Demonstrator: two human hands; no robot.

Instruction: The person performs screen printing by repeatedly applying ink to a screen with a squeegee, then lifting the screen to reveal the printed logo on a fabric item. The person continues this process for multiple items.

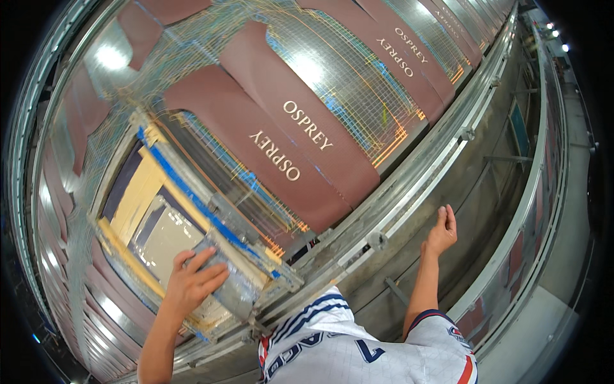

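Note:
My left hand (192,285) rests with fingers spread on a grey, scuffed strip (240,291) at the lower end of a rectangular frame (157,160), which looks like a printing screen, with yellow, dark purple and blue taped edges and a pale middle panel (169,233). Beside the frame lie maroon cut panels (339,185) with white printed lettering, on a long metal table marked with grids of coloured tape lines (377,96). My right hand (441,233) is raised over the trough right of the table rail, fingers pinched together with nothing visible in them.
A metal rail (416,185) with fittings runs along the table's right edge. Beyond it are a grey trough (492,192) with cross braces and a curved outer rail (531,198). More maroon panels (83,115) line the left side. A pale floor (575,256) shows at far right.

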